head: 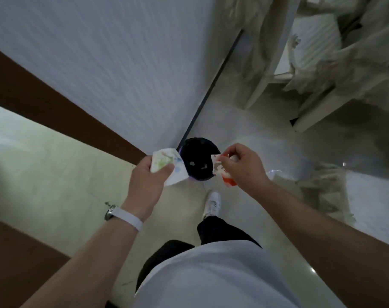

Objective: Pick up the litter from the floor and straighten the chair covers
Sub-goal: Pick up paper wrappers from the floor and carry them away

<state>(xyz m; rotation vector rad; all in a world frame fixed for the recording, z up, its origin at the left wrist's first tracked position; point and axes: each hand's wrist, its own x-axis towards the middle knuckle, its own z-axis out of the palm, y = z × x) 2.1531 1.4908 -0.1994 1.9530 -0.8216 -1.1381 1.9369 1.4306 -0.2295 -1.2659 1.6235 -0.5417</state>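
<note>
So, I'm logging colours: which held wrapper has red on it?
The crumpled red-and-white wrapper pinched in the right hand; the left hand holds a white green-printed wrapper.

So the room's got a white wall [100,63] with a fine ribbed texture, a dark brown skirting strip [55,101] where it meets the ground, and a thin dark trim [213,83] running down its outer corner. The floor [44,165] is pale glossy tile, greenish-cream on the left and greyer on the right, with a few small glints of light on it. Pale-framed chairs [320,110] sit off in the top right, kinda blurry.
</note>
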